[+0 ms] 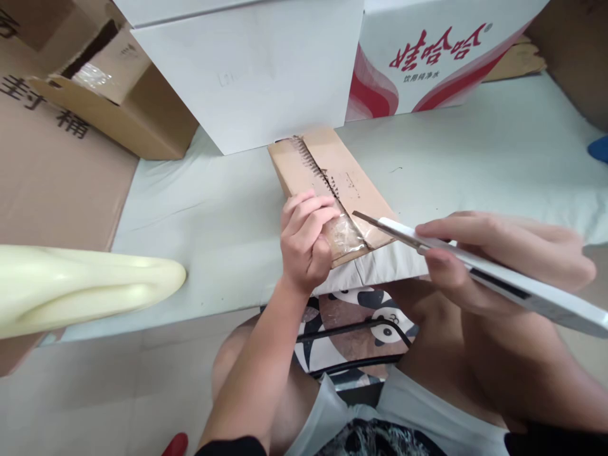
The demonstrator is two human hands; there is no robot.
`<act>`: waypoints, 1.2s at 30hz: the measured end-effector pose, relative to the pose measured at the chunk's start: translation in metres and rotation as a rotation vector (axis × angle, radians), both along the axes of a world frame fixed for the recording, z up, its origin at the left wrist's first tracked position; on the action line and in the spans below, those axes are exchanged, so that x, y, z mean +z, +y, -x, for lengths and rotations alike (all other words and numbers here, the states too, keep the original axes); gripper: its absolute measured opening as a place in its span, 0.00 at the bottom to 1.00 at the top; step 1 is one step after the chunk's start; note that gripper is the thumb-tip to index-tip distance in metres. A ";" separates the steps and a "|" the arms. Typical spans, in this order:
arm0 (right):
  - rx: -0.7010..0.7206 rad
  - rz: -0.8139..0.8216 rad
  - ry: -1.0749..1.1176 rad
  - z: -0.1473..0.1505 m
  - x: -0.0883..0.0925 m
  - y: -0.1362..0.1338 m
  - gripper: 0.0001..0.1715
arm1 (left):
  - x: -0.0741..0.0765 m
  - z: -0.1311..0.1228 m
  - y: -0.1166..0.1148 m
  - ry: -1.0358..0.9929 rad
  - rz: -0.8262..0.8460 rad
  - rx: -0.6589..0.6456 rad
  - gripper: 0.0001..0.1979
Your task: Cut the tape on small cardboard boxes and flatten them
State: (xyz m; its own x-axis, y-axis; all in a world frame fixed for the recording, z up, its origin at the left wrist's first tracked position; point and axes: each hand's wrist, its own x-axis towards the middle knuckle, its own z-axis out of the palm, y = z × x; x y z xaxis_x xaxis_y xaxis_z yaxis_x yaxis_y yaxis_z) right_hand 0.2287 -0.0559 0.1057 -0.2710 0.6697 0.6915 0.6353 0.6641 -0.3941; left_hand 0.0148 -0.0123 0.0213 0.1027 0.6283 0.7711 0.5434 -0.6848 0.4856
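A small brown cardboard box [365,190] lies near the front edge of the pale cloth-covered surface. A dark seam runs along its top, with clear tape at the near end. My left hand [308,237] is closed over the box's left near side, fingers on its top. In my right hand [503,253] is a white-handled utility knife [498,278], its thin metal blade pointing left. The blade tip appears just over the box top, close to the seam; I cannot tell whether it touches.
White cartons [285,76] stand behind the box, one with red printing [380,95]. An opened brown carton [156,120] is at the left back. A pale yellow smooth object [95,285] juts in from the left. A blue thing [598,149] shows at the right edge.
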 end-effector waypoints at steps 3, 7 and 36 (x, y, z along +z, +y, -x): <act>0.073 -0.036 -0.021 0.003 0.005 0.003 0.03 | -0.001 -0.001 0.000 -0.015 0.003 -0.003 0.17; 0.062 0.032 -0.076 0.002 0.006 0.001 0.05 | -0.001 -0.001 0.000 -0.028 0.003 -0.007 0.17; 0.012 0.037 -0.059 0.006 0.003 -0.005 0.07 | -0.001 -0.001 0.001 -0.030 0.027 0.005 0.18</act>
